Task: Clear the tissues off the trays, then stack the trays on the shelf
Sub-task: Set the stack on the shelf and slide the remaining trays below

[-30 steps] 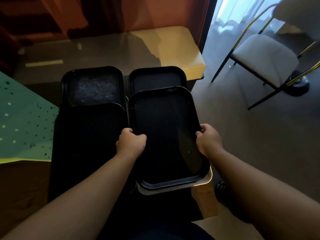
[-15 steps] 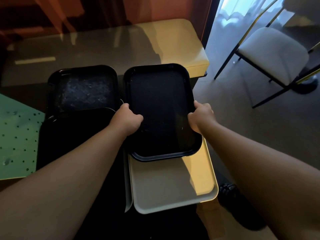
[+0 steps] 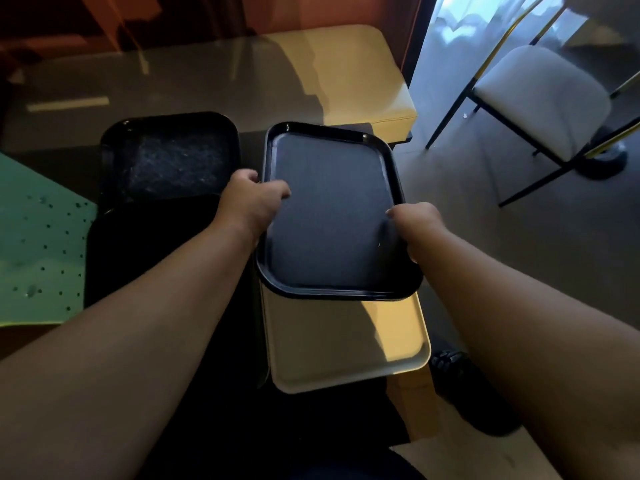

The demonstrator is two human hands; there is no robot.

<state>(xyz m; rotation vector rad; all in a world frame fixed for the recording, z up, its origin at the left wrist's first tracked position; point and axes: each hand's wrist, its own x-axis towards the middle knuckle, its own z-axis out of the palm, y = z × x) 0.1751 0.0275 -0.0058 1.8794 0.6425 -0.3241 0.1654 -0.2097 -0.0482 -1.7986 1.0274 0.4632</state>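
I hold a black tray [image 3: 332,216] by its two long sides. My left hand [image 3: 249,202] grips its left rim and my right hand [image 3: 415,226] grips its right rim. The tray is bare, with no tissue on it. It lies over the far end of a cream tray [image 3: 343,344], which sticks out toward me. To the left stands another black tray [image 3: 166,157] with a speckled sheen inside, and nearer to me a dark tray [image 3: 152,251] in deep shadow.
A grey and yellow tabletop [image 3: 242,81] stretches beyond the trays. A green dotted sheet [image 3: 38,244] lies at the left. A white padded chair [image 3: 540,98] with a black and gold frame stands on the floor at the right. A dark shoe [image 3: 464,382] shows below.
Both hands have carried the black tray away from me and slightly right, off the cream tray's near end. The black tray that lay behind it is now covered.
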